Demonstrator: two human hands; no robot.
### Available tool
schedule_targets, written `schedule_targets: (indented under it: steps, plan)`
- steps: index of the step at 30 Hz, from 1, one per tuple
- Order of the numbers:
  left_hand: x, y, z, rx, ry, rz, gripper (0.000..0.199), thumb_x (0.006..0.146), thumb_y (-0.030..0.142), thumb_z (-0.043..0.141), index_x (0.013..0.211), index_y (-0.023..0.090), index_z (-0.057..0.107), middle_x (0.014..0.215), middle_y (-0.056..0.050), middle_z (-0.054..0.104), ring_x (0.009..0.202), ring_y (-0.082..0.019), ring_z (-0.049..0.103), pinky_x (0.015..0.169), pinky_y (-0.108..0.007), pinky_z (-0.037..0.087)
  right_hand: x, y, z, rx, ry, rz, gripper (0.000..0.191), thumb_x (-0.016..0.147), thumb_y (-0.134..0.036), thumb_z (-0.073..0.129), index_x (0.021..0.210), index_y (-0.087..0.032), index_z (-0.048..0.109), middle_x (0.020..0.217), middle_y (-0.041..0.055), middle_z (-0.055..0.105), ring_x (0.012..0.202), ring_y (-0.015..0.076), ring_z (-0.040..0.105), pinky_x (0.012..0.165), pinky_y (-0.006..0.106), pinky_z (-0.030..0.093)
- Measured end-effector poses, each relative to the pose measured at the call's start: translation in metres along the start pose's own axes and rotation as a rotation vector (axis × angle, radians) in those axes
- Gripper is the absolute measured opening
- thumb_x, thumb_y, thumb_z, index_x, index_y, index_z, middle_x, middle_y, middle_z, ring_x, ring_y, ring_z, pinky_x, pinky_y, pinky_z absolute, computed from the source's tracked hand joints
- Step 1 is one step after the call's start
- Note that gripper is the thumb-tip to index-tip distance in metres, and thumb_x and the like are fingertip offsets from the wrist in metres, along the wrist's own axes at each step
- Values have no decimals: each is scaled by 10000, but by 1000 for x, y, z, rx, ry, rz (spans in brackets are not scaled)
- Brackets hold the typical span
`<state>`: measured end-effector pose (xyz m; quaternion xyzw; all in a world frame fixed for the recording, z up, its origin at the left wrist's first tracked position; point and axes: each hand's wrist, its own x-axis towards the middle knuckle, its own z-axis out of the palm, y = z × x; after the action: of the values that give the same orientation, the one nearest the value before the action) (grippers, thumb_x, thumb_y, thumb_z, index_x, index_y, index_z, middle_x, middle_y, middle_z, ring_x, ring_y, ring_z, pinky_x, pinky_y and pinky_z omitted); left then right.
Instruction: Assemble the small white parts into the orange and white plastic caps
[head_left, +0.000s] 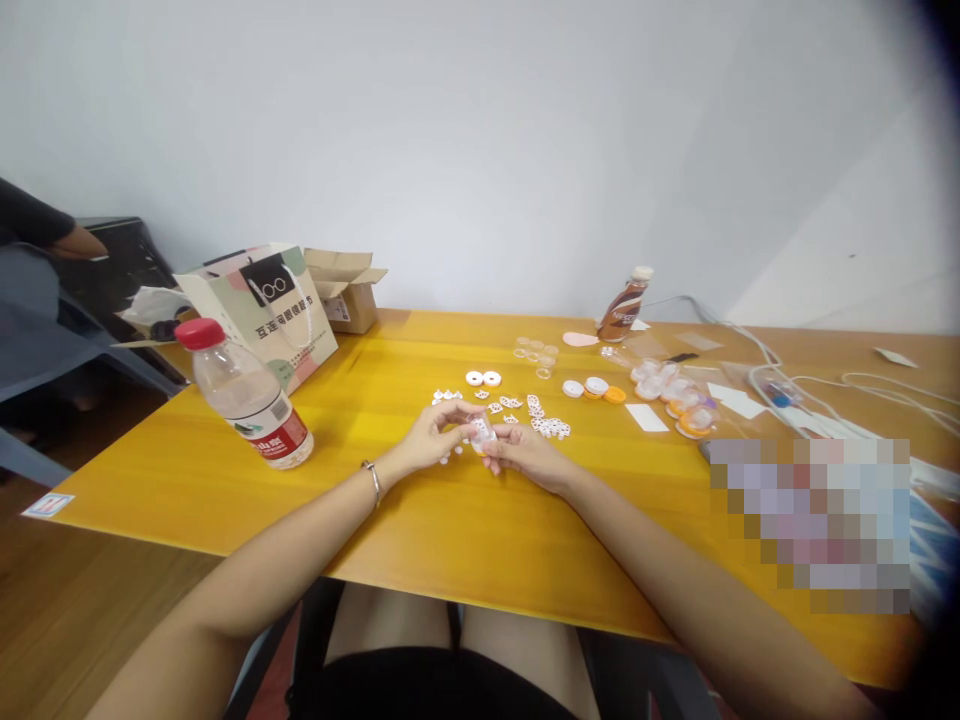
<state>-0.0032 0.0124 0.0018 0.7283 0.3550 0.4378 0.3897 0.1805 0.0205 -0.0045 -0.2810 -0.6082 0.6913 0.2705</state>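
My left hand (441, 434) and my right hand (520, 450) meet over the middle of the table. Both are closed on one small clear and white plastic piece (482, 432), with a bit of orange at its lower edge; the fingers hide part of it. Just beyond my hands lie several small white cut-out parts (511, 402) and a cluster of white pieces (550, 427). Two white rings (483, 379) sit side by side farther back. Little white parts (448, 395) are spread behind my left hand. Clear round rings (536, 352) lie toward the back.
A water bottle with a red cap (255, 400) stands at left, before a paper bag (259, 310) and a cardboard box (349, 290). At right are a brown drink bottle (626, 305), orange and white round cases (679, 395), white cards (646, 418) and cables (757, 350). Another person's arm (45, 225) shows far left.
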Motion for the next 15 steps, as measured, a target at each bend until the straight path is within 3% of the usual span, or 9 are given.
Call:
schedule_targets:
  steps: [5,11,15]
  plan:
    - [-1,10,-5,-115,-33,-30,318,780,354,538,1025,150,543,924,-68,584,795,-133,561,705,-245,458,1,4,15,234,56,16,255,665,-368,663,713,-139,561,591,-19,566,480,48,480,499,183,369]
    - [-2,6,-6,-138,31,17,291,732,341,605,934,137,554,853,-49,574,794,-123,542,752,-254,427,2,-1,32,194,190,-10,219,656,-327,678,708,-141,574,557,-41,539,466,40,447,488,183,335]
    - [-1,8,-3,-296,81,-2,286,688,323,655,866,125,553,750,-24,573,688,-96,540,670,-217,432,-1,-5,40,221,203,-15,207,668,-324,668,684,-144,568,551,-41,535,453,36,434,480,187,315]
